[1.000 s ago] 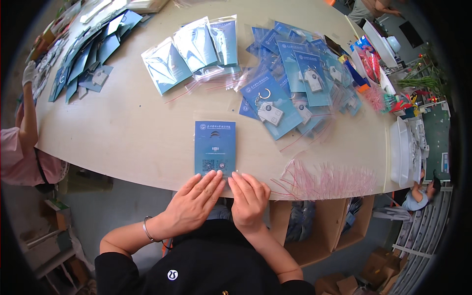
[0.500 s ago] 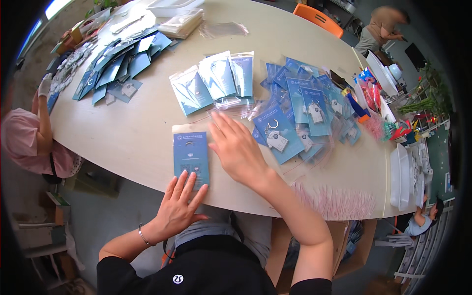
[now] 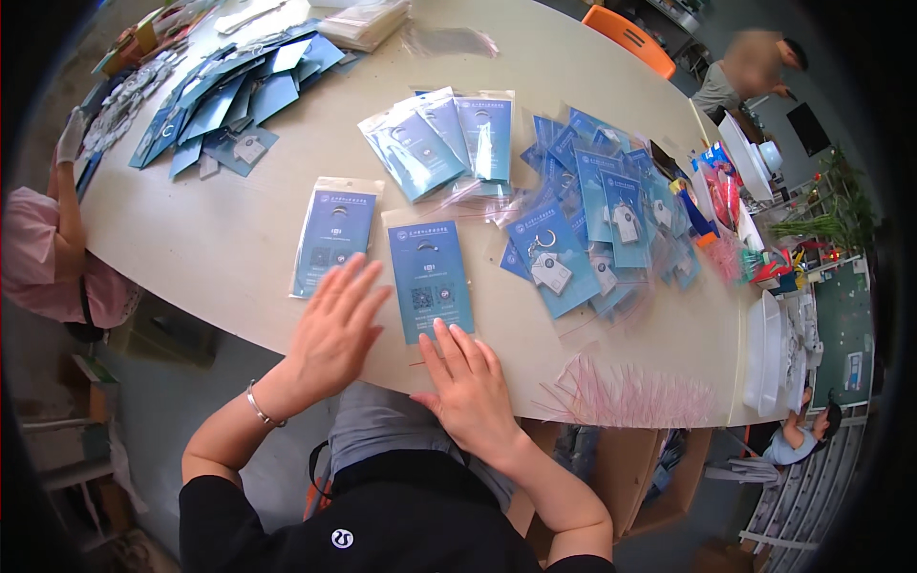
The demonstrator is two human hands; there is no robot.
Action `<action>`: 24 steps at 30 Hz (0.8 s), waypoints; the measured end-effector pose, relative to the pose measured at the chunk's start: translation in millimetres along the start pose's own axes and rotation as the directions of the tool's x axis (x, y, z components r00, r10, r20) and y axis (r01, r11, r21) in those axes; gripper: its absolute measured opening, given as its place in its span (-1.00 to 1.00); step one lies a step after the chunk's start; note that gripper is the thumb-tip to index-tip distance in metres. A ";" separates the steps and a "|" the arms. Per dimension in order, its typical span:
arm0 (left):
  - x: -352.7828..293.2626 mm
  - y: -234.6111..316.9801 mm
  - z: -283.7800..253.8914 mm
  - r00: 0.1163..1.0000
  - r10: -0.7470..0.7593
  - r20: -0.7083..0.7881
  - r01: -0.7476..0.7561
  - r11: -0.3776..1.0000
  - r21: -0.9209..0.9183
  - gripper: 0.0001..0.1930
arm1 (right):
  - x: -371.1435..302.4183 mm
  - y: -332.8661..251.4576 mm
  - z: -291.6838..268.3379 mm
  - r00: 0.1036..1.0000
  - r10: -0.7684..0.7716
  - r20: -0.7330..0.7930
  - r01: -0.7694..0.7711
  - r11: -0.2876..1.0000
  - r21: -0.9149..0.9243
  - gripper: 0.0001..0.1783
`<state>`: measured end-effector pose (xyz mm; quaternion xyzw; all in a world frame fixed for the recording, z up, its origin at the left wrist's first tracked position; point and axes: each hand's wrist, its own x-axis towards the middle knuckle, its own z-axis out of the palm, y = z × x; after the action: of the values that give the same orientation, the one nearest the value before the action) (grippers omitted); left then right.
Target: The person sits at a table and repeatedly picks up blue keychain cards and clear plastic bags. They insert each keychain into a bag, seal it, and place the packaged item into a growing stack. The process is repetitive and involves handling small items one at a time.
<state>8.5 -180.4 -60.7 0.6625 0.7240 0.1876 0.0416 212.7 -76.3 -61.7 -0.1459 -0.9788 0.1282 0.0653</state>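
Observation:
Two blue printed cards in clear plastic sleeves lie side by side on the table before me. My left hand point(image 3: 334, 323), fingers spread, is over the lower end of the left sleeved card point(image 3: 334, 224). My right hand point(image 3: 468, 387) has its fingers stretched out flat at the bottom edge of the right sleeved card point(image 3: 427, 263). Each card shows a small metal ring near its top. Beyond them, several more sleeved cards point(image 3: 411, 153) overlap in a fan. To their right is a heap of bagged blue cards with white shirt-shaped keychains point(image 3: 551, 272).
Loose blue cards point(image 3: 215, 115) are piled at the far left, near a co-worker's pink sleeve point(image 3: 43, 215). Thin pink-and-white strips point(image 3: 626, 393) lie at the front right edge. White trays point(image 3: 764, 349), tools and an orange chair point(image 3: 629, 40) stand beyond the table's edges.
Two sleeved cards now lie before me where one was. My right hand has come down to the right card's lower edge. My left hand has shifted up and left.

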 end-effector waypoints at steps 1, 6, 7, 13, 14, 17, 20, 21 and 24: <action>13.1 9.6 5.0 0.994 0.106 -0.007 -0.106 0.991 -0.079 -0.38 | -6.7 -0.3 0.3 1.000 0.026 -0.013 -0.026 1.000 0.006 -0.26; 42.5 25.9 31.7 0.950 0.289 0.115 -0.283 0.957 -0.067 -0.42 | -35.1 24.1 -13.7 0.914 0.287 -0.288 -0.173 0.915 0.364 -0.69; 44.9 28.1 31.6 0.941 0.315 0.127 -0.311 0.949 -0.049 -0.43 | -37.4 31.7 -24.3 0.888 0.348 -0.300 -0.226 0.899 0.374 -0.73; 50.5 37.5 31.9 0.939 0.307 0.155 -0.309 0.951 -0.011 -0.42 | -28.3 46.0 -27.2 0.919 0.298 -0.256 -0.188 0.905 0.382 -0.84; 51.8 39.0 31.4 0.938 0.305 0.164 -0.307 0.952 -0.015 -0.41 | -27.6 49.2 -24.3 0.932 0.274 -0.237 -0.180 0.917 0.355 -0.86; 51.6 40.2 25.3 0.940 0.263 0.219 -0.260 0.965 -0.042 -0.36 | -22.9 49.2 -21.6 0.954 0.189 -0.232 -0.132 0.962 0.240 -0.89; 52.8 44.1 25.3 0.939 0.261 0.225 -0.268 0.963 0.001 -0.36 | -33.2 39.2 -19.6 0.979 0.118 -0.166 -0.094 0.985 0.145 -0.88; 54.3 45.5 25.4 0.939 0.259 0.228 -0.271 0.962 0.022 -0.37 | -40.5 33.5 -19.3 0.987 0.099 -0.129 -0.083 0.989 0.123 -0.87; 57.7 49.4 27.4 0.937 0.254 0.241 -0.271 0.962 0.039 -0.36 | -69.0 9.5 -25.9 0.994 0.090 -0.054 -0.067 0.939 0.337 -0.87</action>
<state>56.7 -115.6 -59.1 0.7718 0.6253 0.0863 0.0771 285.0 -82.4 -45.7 -0.1758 -0.9334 0.2899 0.1175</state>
